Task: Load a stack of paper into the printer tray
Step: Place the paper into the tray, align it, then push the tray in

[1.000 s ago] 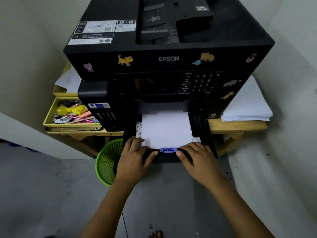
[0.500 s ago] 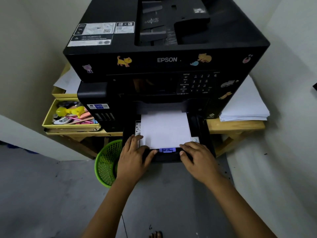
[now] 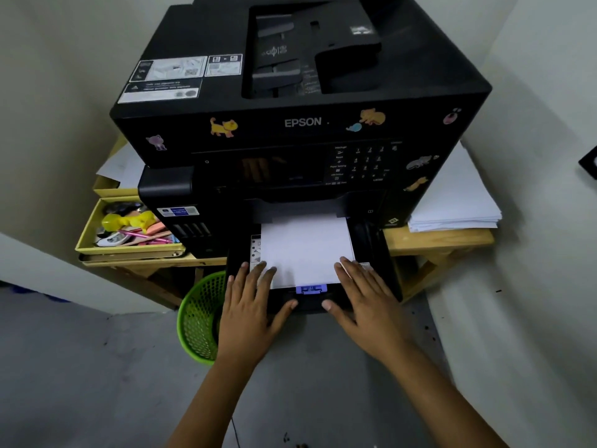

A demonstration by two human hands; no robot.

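— Head view first: where is the paper stack (image 3: 305,250)?
— It lies flat in the pulled-out paper tray (image 3: 371,247) at the bottom front of the black Epson printer (image 3: 300,124), its far edge tucked under the printer body. A blue guide tab (image 3: 311,289) sits against the middle of its near edge.

— And the hands?
— Both are spread flat, fingers straight, grasping nothing. The left hand (image 3: 250,308) rests on the tray's near-left corner, fingertips reaching the stack's near-left corner; the right hand (image 3: 368,305) rests on the near-right corner, fingertips on the stack's edge. The two thumbs point toward each other just below the blue tab.

— What surrounds the printer?
— It stands on a wooden table (image 3: 445,240). To its right lies a pile of white sheets (image 3: 452,205); to its left, a yellow tray (image 3: 97,234) of stationery with a yellow toy-like object in it. A green mesh wastebasket (image 3: 198,318) stands on the grey floor under the table's left part — just beside the left hand in the picture.
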